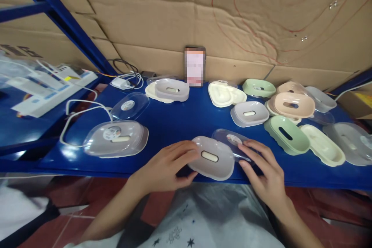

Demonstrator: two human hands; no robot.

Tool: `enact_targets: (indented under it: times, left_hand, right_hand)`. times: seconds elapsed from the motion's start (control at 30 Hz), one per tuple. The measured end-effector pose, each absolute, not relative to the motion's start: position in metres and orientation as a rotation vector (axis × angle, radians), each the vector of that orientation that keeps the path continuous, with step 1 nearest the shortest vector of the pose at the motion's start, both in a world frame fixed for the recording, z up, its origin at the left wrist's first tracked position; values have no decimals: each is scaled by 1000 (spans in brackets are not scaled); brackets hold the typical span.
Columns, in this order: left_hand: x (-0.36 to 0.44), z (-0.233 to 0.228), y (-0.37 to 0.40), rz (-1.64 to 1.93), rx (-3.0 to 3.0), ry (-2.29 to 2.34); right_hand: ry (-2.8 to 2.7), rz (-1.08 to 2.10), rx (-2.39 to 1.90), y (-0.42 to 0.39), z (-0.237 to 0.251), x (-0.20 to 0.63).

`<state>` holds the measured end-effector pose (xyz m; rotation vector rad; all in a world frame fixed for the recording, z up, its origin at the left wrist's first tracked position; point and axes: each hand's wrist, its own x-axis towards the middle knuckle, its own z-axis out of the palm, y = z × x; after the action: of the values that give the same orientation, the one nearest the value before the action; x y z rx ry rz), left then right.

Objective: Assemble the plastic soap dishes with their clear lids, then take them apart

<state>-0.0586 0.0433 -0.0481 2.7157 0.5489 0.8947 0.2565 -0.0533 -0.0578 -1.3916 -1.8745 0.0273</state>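
The fingers [184,150] of the left hand [167,166] are clamped on the left rim of a grey dish [222,162], thumb at its near edge; the fingers of the right hand [269,178] are apart, their tips at a clear lid [222,135], though whether they grip it I cannot tell. The dish is at the near edge of the blue desk [174,124], in front of the person, with a cream bar [209,156] in its middle; the lid lies just behind it and to its right, partly covered by it, a round sticker [233,139] on top.

To the left is a lidded box [138,145], grey under a clear cover; a loose cover [139,102] lies behind it, and a white charger [120,82] with cables farther back; a power strip [55,95] is at the far left. Toward the back, a second grey dish [164,95] overlaps a cream tray [149,92]; a phone [194,66] leans upright against the cardboard [145,27]. To the right are a third grey dish [263,113], a peach dish [308,104] and two green dishes, one [274,130] near and one [248,85] farther back; a long cream tray [322,145] lies beside the nearer green one.
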Motion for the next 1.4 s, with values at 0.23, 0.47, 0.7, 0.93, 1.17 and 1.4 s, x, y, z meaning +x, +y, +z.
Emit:
enact_targets:
  times: [0.23, 0.47, 0.7, 0.93, 1.17, 1.4]
  left_hand:
    - [-63, -54, 45, 874, 2802, 626]
    - [-64, -58, 50, 837, 2752, 590]
    - [-63, -59, 51, 828, 2800, 578]
    - [-63, -58, 51, 807, 2814, 562]
    - [-62, -56, 49, 840, 2812, 575]
    - [-61, -50, 47, 915, 2837, 663]
  right_hand:
    - [-2114, -30, -1172, -53, -59, 226]
    - [-2248, -80, -1112, -42, -51, 217]
    - [-2236, -51, -1116, -45, -58, 222]
    - [-2289, -160, -1138, -49, -62, 226]
    - [-2338, -231, -1148, -45, -53, 226]
    - [-2480, -558, -1297, 15, -31, 235]
